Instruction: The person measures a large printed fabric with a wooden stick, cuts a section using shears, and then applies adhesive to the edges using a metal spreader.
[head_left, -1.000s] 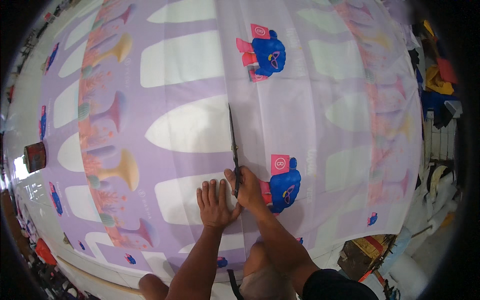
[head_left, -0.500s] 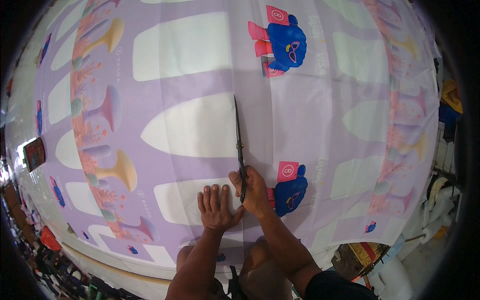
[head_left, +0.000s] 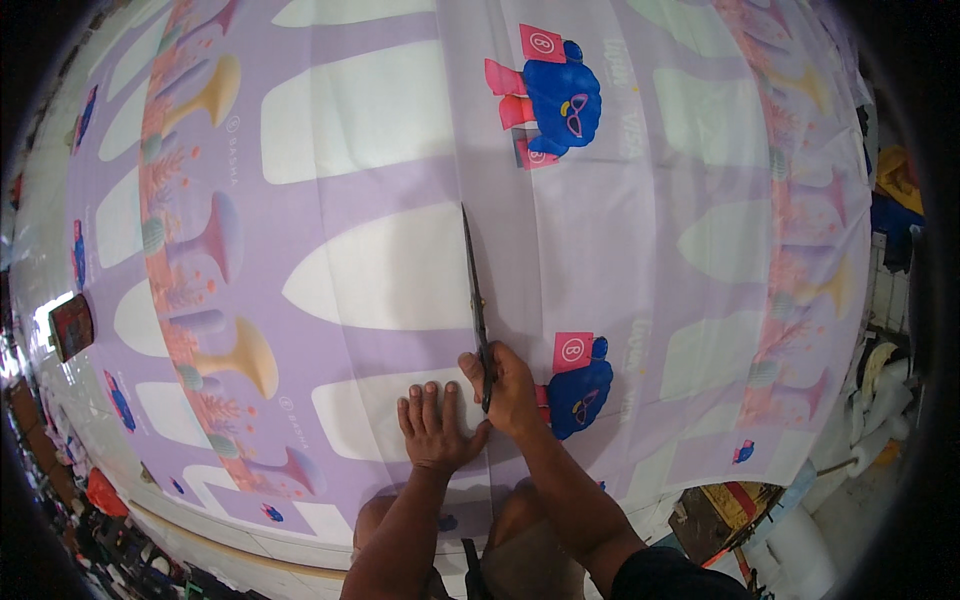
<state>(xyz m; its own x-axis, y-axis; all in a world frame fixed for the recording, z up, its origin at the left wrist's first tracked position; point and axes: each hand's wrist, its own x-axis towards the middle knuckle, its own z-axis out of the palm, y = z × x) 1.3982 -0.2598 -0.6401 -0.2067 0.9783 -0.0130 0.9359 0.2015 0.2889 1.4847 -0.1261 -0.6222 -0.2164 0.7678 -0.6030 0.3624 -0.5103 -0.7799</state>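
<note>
A wide printed cloth, lavender with white shapes, coral patterns and blue cartoon figures, spreads out in front of me. Large black-handled scissors lie along a lengthwise line in the cloth, with their blades pointing away from me and almost together. My right hand grips the handles, its thumb on the left side. To its left, my left hand rests flat on a white patch with fingers spread. The thumb of that hand reaches close to the scissor handles. Whether the cloth is cut along the line is unclear.
A dark reddish block sits on the cloth's left side. Beyond the lower left edge are a long pale strip and jumbled items. At the lower right stand a worn box and white rolls. My knees are by the near edge.
The whole view has shifted slightly, so the cloth's print appears a little lower. Both hands and the scissors keep nearly the same place on the cloth.
</note>
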